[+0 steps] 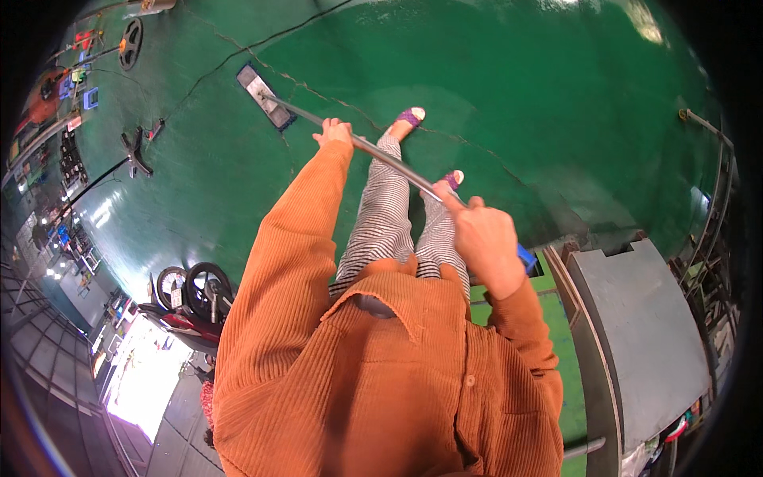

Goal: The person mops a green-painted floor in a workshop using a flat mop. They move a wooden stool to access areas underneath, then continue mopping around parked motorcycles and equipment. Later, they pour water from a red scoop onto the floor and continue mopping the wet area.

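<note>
A flat mop with a grey metal pole [397, 165] slants across in front of me, its far end lower on the left. Its rectangular head [265, 96], pale on top with a dark blue fringe, lies flat on the green floor [509, 79]. My left hand [335, 133] is wrapped round the pole partway down. Nearer my body, my right hand [482, 238] grips the pole's upper end, the thumb side toward the shaft; a blue piece [526, 259] shows just beyond that wrist.
A green-topped table [566, 350] and a grey panel [640, 318] stand close on my right. Parked motorbikes [191, 294] are at the left rear. A black-footed stand [137, 153] and a dark wheel-shaped base [131, 44] sit on the left floor. Metal racks [719, 183] line the right.
</note>
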Motion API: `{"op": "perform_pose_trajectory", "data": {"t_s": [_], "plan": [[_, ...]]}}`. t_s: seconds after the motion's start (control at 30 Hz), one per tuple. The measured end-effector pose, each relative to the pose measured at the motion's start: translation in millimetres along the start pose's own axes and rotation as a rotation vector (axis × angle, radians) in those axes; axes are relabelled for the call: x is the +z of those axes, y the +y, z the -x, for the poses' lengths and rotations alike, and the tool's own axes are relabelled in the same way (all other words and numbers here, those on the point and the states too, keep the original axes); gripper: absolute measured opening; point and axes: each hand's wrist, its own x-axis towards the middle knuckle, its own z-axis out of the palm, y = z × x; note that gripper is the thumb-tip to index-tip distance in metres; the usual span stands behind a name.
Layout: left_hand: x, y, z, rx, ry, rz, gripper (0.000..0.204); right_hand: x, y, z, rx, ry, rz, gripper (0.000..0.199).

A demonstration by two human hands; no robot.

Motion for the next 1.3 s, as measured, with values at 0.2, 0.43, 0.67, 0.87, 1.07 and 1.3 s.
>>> {"op": "perform_pose_trajectory", "data": {"t_s": [0.2,0.43,0.67,0.87,1.07,1.3], "plan": [[24,223,110,0.598,-0.081,0.151,0.021,-57,124,170,0.485,-0.156,-0.185,0.038],[-14,446,335,1.12,-0.216,0.517,0.02,-161,109,412,0.938,-0.141,-0.174,0.036],[8,458,333,1.246,-0.132,0.826,0.029,-172,26,382,1.09,-0.117,0.162,0.03],[6,302,291,1.335,-0.243,0.456,0.012,-130,-66,350,1.09,-0.256,-0.075,0.031],[4,76,157,1.382,-0.221,-0.001,0.021,27,-219,254,1.06,0.131,-0.803,0.04],[-11,-80,23,1.089,0.218,-0.173,0.028,86,-342,70,1.024,0.1,-0.715,0.043]]}}
